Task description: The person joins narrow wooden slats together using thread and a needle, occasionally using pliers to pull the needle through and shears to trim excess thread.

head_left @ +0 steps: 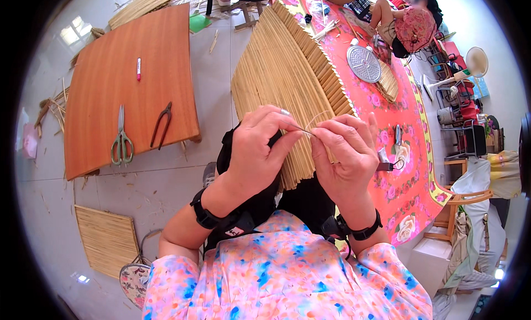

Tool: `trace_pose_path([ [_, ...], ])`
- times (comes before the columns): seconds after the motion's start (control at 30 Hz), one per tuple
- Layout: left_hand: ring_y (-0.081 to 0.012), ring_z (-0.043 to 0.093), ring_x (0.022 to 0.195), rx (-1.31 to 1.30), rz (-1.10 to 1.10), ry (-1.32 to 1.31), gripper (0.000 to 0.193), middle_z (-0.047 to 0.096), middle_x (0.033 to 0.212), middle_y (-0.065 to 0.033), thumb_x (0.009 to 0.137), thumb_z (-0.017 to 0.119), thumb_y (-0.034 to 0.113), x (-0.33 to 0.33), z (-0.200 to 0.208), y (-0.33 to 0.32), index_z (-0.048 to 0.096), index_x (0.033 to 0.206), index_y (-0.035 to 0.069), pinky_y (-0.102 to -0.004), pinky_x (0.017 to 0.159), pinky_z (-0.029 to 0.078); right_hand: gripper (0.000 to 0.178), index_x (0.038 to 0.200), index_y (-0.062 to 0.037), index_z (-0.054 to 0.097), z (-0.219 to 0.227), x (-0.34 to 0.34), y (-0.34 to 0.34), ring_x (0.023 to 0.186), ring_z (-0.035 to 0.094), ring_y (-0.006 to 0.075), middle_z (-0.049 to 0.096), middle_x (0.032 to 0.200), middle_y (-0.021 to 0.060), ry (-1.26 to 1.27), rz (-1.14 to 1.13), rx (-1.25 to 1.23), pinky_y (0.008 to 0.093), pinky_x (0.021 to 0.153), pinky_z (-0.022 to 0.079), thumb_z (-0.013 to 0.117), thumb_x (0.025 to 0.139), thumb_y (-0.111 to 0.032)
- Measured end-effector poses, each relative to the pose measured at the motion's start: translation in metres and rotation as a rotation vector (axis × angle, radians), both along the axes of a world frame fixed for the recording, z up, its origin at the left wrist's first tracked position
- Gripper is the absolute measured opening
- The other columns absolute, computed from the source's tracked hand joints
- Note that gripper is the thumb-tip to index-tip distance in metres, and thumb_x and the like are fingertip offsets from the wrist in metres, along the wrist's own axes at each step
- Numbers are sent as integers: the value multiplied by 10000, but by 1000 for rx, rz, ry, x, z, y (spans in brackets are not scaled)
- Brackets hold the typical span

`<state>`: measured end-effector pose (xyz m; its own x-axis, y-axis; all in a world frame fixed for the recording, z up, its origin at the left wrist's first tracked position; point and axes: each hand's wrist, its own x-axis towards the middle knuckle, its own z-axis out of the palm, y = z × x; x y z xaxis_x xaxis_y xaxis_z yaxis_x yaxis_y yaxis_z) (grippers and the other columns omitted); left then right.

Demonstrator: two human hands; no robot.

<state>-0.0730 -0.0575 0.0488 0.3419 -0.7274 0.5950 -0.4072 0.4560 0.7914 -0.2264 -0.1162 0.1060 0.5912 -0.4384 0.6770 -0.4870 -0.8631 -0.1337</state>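
Both my hands meet in front of me, above a large mat of straw-coloured stalks (pixel 287 65) laid side by side. Between the fingertips of my left hand (pixel 257 140) and my right hand (pixel 347 149) runs a thin dark needle-like piece (pixel 305 130). Each hand is closed in a pinch on it. A fine pale thread (pixel 316 117) curves up in a loop beside the right fingers. Whether the thread passes through the thin piece is too small to tell. A silvery ring-like band (pixel 285 112) shows on a left finger.
On the left, a brown wooden table (pixel 149 37) bears green-handled scissors (pixel 121 140), pliers (pixel 161 126) and a marker (pixel 139 69). A smaller stalk panel (pixel 108 237) lies on the floor. At right are a red floral tablecloth (pixel 392 209), a fan (pixel 475 62) and a seated person (pixel 415 29).
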Motion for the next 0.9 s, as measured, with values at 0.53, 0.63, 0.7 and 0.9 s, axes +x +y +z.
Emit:
trace_pose_path([
  [0.53,-263,596,965,-42,-129,56,252,624,1022,-93,763,755,66,8,16,-3,690,1006,55,-334,864,469,118,792,-76,715,3,1,-3,935,623,243,707,887,17,-31,-12,46,504,1002,356,751,683,-47],
  [0.63,-223,602,932,-66,-199,150,172,629,978,-78,786,735,35,5,8,-13,709,956,51,-308,824,480,136,814,-69,710,5,4,1,924,622,248,696,867,26,-87,-51,10,449,963,402,748,686,-39],
  [0.7,-194,602,906,-52,-159,377,122,631,943,-68,804,720,19,0,6,-13,718,923,46,-286,789,485,159,847,-62,706,7,2,1,870,627,245,688,840,39,-116,-75,-41,401,872,452,746,695,-37],
  [0.9,-172,603,851,-95,-65,393,122,633,915,-68,806,725,16,-3,8,-11,717,925,46,-261,754,481,176,920,-34,693,7,-9,21,562,602,207,664,745,84,-130,-91,462,305,504,478,745,758,-80],
])
